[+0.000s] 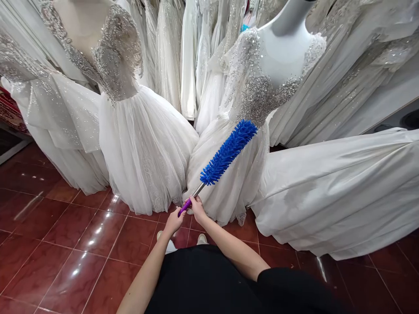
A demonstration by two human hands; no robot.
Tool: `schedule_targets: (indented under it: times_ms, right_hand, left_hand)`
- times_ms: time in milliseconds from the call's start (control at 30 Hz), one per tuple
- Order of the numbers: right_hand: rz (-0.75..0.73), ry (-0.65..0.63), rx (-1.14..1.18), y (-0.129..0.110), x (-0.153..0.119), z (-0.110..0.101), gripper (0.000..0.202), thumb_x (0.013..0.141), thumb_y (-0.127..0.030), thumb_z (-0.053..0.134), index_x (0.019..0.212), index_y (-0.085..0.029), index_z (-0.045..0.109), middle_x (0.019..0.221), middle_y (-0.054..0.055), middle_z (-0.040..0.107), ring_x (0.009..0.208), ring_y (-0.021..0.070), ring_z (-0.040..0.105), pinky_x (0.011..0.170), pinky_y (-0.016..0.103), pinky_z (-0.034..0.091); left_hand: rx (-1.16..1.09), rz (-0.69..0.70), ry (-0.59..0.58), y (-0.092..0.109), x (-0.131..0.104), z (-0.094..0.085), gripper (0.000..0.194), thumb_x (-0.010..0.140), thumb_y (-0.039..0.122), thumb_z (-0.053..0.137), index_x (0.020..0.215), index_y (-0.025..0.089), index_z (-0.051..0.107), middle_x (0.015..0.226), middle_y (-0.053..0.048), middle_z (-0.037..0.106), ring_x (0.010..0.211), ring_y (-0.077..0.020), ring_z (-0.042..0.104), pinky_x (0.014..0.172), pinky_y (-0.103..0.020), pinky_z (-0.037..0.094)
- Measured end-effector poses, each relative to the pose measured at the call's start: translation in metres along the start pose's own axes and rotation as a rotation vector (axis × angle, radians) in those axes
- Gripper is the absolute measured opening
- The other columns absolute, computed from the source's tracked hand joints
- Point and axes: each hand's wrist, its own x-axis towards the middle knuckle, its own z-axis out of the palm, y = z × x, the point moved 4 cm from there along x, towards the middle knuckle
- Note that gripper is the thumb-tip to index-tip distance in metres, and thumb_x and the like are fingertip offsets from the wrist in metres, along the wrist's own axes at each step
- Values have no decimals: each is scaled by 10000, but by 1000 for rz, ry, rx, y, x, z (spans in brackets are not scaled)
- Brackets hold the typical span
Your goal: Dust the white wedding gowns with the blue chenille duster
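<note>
A duster (228, 153) with a fluffy blue head, a short metal rod and a purple handle points up and to the right in front of me. My left hand (174, 221) is closed around the lower end of the handle. Just above it, my right hand (197, 209) grips the upper part, near the metal rod. Behind the blue head stands a mannequin in a white beaded wedding dress (262, 98); whether the bristles touch the fabric I cannot tell. To the left is a second wedding dress (144, 144) with a silver sequined bodice and a full tulle skirt.
More white gowns (186, 56) hang packed along the back. A wide satin skirt (340, 187) spreads over the right side, and another sparkly dress (62, 113) stands at far left. Hems reach the glossy red tiled floor (94, 244), close to my shoes (202, 239).
</note>
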Motion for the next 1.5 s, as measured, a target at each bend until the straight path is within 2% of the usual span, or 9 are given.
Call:
schedule_targets:
  times_ms: [233, 367, 467, 600, 700, 833, 967, 1167, 1500]
  right_hand:
    - [1, -32, -190, 34, 30, 71, 364, 759, -490, 667, 964, -227, 521, 730, -19, 663, 673, 182, 671, 640, 293, 543]
    - [4, 14, -192, 55, 51, 138, 346, 792, -495, 655, 948, -247, 472, 693, -45, 613, 582, 165, 631, 545, 278, 509]
    - [-59, 19, -166, 50, 70, 202, 298, 853, -480, 625, 949, -266, 441, 669, -70, 561, 484, 146, 565, 465, 272, 467]
    - [-208, -35, -136, 7, 101, 295, 245, 912, -445, 595, 946, -268, 429, 645, -78, 533, 456, 128, 523, 439, 251, 449]
    - [-326, -97, -117, -41, 128, 366, 237, 925, -416, 612, 937, -259, 434, 660, -77, 549, 477, 107, 526, 460, 219, 463]
    - [-364, -201, -22, -100, 162, 453, 242, 961, -391, 610, 952, -261, 406, 658, -93, 541, 486, 89, 532, 476, 183, 464]
    - [-353, -268, 55, -137, 190, 509, 224, 1012, -375, 573, 972, -263, 383, 660, -97, 512, 500, 83, 543, 481, 171, 475]
    - [-289, -291, 90, -138, 226, 532, 137, 1049, -312, 505, 997, -264, 388, 674, -91, 512, 505, 79, 537, 478, 157, 477]
    - [69, -212, 73, -61, 256, 509, 79, 1047, -266, 434, 992, -265, 378, 618, -94, 539, 461, 114, 552, 464, 206, 468]
  left_hand:
    - [-183, 28, 81, -47, 9, -51, 489, 1016, 581, 381, 887, 185, 638, 826, -53, 697, 765, -209, 623, 716, -293, 441]
    - [-218, 49, 102, -73, 24, -106, 533, 1020, 577, 375, 879, 164, 681, 834, -85, 729, 770, -226, 646, 736, -324, 475]
    - [-243, 48, 132, -78, 43, -157, 567, 1030, 562, 375, 939, 131, 732, 861, -136, 758, 796, -261, 692, 773, -371, 528]
    - [-309, 131, 287, -55, 78, -245, 550, 1054, 477, 419, 1347, 96, 685, 1203, -205, 762, 1103, -306, 730, 964, -420, 554]
    - [-321, 276, 359, -28, 107, -323, 580, 1072, 435, 426, 1578, 164, 513, 1500, -144, 621, 1367, -263, 611, 1125, -391, 484]
    - [-207, 247, 454, -2, 146, -420, 559, 1068, 436, 467, 1563, 189, 545, 1425, -120, 683, 1371, -275, 610, 1124, -384, 483]
    - [-69, 164, 527, 17, 172, -482, 516, 1061, 487, 487, 1420, 168, 675, 1270, -152, 758, 1243, -308, 688, 1027, -372, 528]
    - [41, 24, 542, 20, 194, -506, 545, 1066, 527, 451, 1294, 116, 726, 1118, -198, 785, 1028, -297, 750, 856, -327, 537]
    - [120, -183, 411, -35, 205, -471, 575, 1047, 549, 414, 1223, 117, 752, 1093, -244, 775, 994, -350, 754, 783, -360, 513]
